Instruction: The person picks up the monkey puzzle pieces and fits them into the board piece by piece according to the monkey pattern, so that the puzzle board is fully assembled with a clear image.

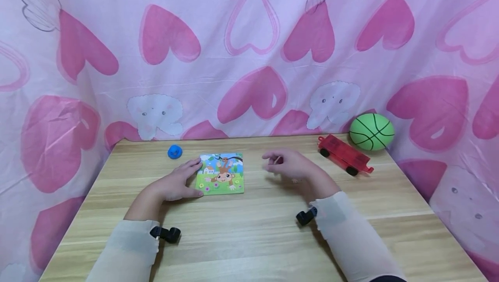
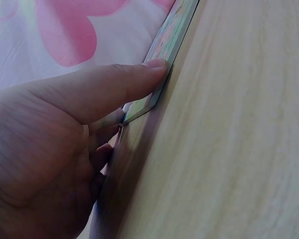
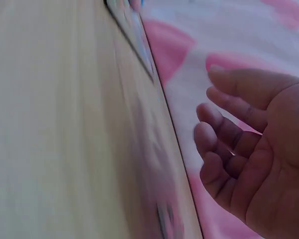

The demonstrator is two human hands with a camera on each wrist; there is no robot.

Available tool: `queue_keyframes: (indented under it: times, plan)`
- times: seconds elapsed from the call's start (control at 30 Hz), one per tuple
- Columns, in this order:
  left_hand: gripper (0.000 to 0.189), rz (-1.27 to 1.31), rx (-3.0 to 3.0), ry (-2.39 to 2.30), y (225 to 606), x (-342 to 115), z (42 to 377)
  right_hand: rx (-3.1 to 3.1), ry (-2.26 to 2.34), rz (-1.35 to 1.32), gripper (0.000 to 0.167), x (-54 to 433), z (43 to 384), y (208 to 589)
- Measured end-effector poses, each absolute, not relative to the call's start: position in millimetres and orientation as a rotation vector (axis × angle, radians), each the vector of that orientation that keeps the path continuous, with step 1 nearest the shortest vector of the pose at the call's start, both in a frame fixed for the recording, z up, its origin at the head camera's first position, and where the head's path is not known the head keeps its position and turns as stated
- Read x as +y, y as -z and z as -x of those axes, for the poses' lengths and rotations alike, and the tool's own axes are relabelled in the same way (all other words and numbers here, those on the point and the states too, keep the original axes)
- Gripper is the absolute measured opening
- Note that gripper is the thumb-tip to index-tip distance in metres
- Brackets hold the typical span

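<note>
A square picture board (image 1: 221, 178) with a cartoon monkey lies flat on the wooden table. My left hand (image 1: 180, 181) spans its left side: fingertips touch the upper left, and the thumb rests by the near left corner. The left wrist view shows that thumb (image 2: 124, 84) lying straight against the board's edge (image 2: 162, 82). To the right of the board and apart from it, my right hand (image 1: 290, 165) hovers with loosely curled fingers. Nothing shows between those fingers (image 3: 209, 134) in the right wrist view. Low in that view is a small blurred pinkish thing (image 3: 169, 219) whose kind I cannot tell.
A small blue object (image 1: 175, 151) sits behind my left hand. At the back right are a red toy wagon (image 1: 345, 154) with black wheels and a green ball (image 1: 372, 131) with black lines. A pink heart-patterned cloth (image 1: 249, 56) hangs beyond the table (image 1: 241, 238).
</note>
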State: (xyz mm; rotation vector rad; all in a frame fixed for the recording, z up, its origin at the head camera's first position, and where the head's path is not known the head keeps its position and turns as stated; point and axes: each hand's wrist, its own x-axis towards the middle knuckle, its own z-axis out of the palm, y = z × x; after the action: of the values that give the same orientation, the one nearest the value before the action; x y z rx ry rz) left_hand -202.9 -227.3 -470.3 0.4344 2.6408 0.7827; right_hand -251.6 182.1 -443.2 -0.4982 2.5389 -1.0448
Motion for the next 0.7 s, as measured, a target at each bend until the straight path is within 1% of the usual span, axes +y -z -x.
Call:
queue_keyframes:
  times: [0.23,0.37,0.5,0.7]
  plan:
    - [0.105,-0.416,2.636,-0.789,469.9,-227.6,202.6,2.563,1.101,0.384,0.051,246.5,250.4,452.6]
    - [0.105,-0.408,2.635,-0.790,469.6,-227.1,202.5,2.522,1.145,0.353,0.049,274.2,249.9,454.3]
    - [0.105,-0.407,2.639,-0.790,468.8,-226.8,202.3,2.511,1.151,0.383,0.049,290.1,250.8,457.8]
    - [0.105,-0.409,2.640,-0.785,468.5,-226.4,202.1,2.474,1.184,0.432,0.052,296.9,254.7,470.8]
